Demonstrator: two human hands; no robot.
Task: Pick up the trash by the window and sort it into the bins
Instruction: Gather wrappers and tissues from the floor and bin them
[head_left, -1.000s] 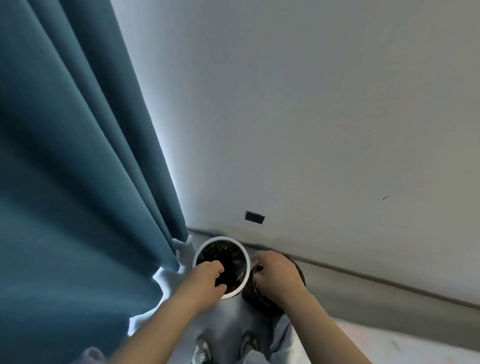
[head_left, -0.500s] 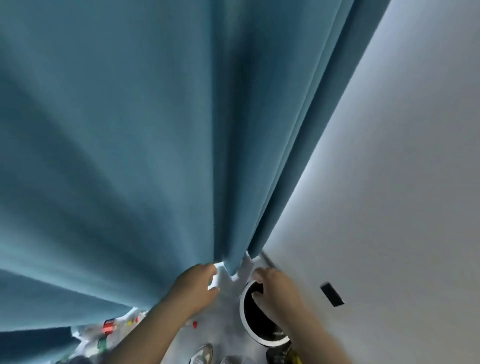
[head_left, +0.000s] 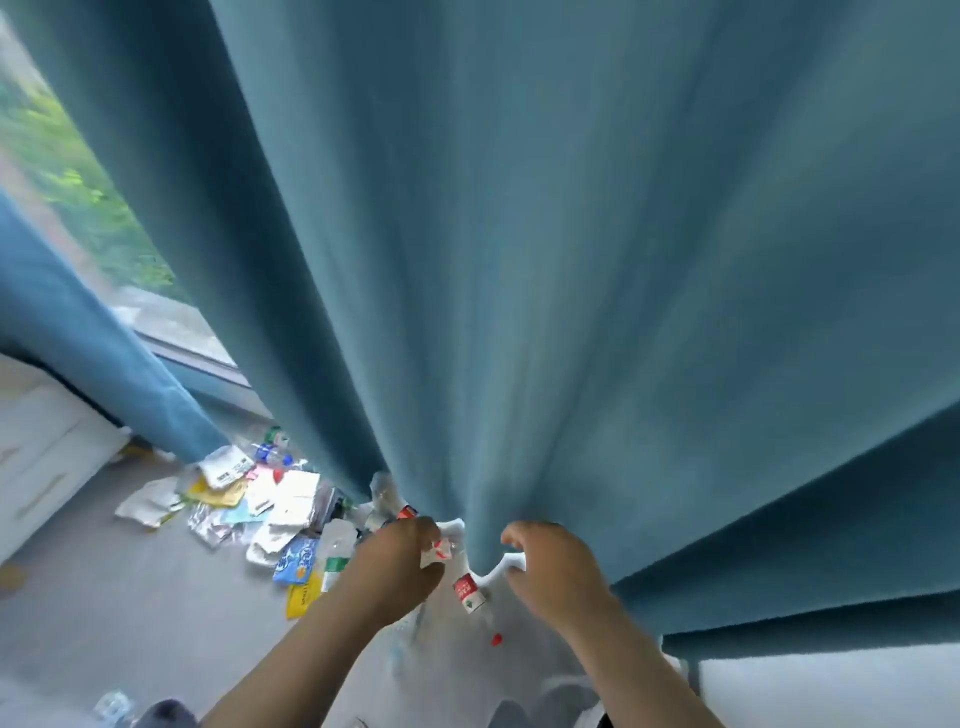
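A pile of trash (head_left: 260, 506) lies on the grey floor under the window: white, yellow and blue wrappers, foil packs and clear bottles. A clear bottle with a red label (head_left: 467, 592) lies just beyond my hands, and a red cap (head_left: 496, 639) sits near it. My left hand (head_left: 400, 564) hovers with bent fingers; a white and red scrap (head_left: 435, 552) shows at its fingertips, and I cannot tell whether it is held. My right hand (head_left: 553, 569) is beside it with curled, parted fingers and nothing in them. No bin is in view.
A teal curtain (head_left: 571, 260) hangs right in front of me, its hem just past my fingers. The window (head_left: 78, 208) shows at the upper left. A white drawer unit (head_left: 41, 457) stands at the left. A bottle (head_left: 111, 704) lies near my feet.
The view has swung left, from the two bins by the wall to the curtain and the trash pile. Both hands have left the bins and now hover over the floor by the curtain hem.
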